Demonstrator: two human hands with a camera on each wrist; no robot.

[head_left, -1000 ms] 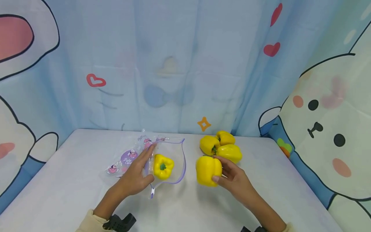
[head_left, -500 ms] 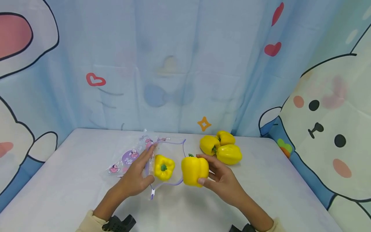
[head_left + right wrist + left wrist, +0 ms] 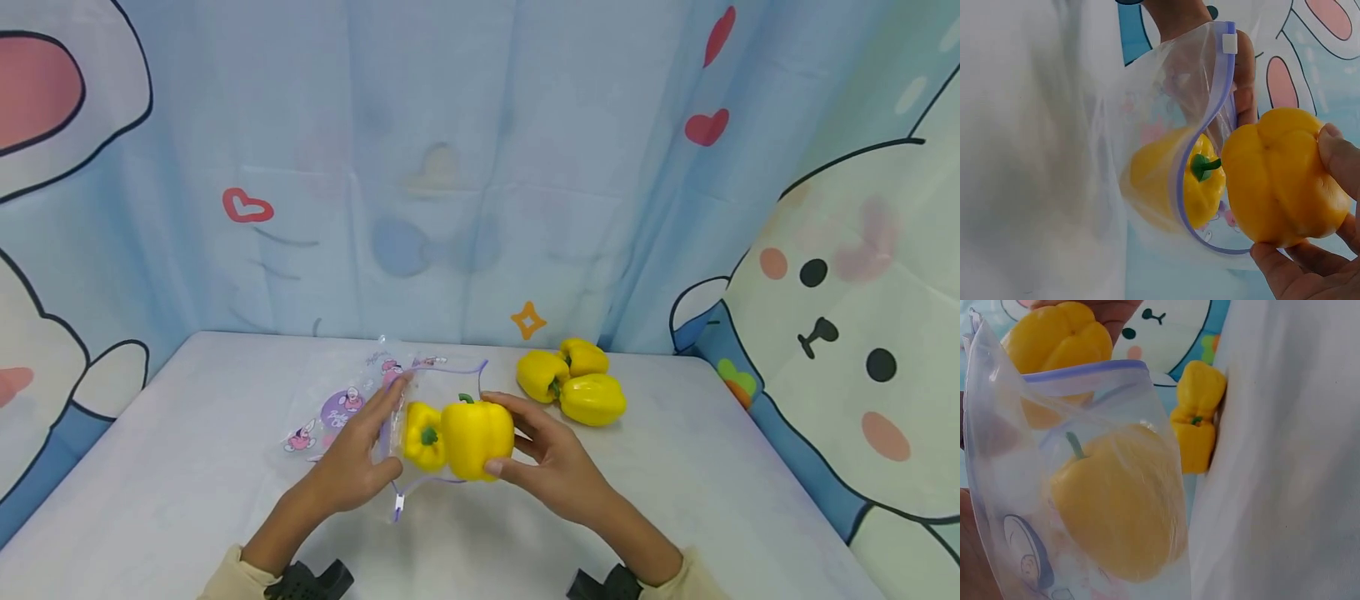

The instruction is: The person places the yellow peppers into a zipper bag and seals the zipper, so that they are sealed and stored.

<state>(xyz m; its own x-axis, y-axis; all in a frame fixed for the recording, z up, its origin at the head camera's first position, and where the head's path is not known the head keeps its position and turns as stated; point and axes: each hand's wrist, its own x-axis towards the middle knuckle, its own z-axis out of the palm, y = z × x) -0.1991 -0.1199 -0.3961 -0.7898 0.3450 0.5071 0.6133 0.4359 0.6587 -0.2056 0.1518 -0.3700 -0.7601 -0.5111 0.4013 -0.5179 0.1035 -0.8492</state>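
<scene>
My left hand [image 3: 348, 471] holds a clear plastic zip bag [image 3: 341, 408] with thumb and fingers spread along its mouth. The bag's purple zip rim gapes toward the right, its white slider [image 3: 1229, 44] at one end. Inside lies a yellow bell pepper [image 3: 1122, 506], its green stem toward the mouth. My right hand [image 3: 558, 471] grips a second yellow bell pepper [image 3: 1279, 181] between thumb and fingertips. This pepper is right at the bag's mouth and, in the head view, overlaps the one inside. Part of the rim is hidden behind it.
Three more yellow bell peppers [image 3: 594, 398] rest together at the back right of the white table [image 3: 712, 467]. Behind the table hangs a blue curtain [image 3: 450, 167] with cartoon prints. Each wrist carries a black camera mount [image 3: 311, 581].
My right hand has carried its pepper leftward from near the three others to the bag's mouth. The left hand and bag have shifted slightly right.
</scene>
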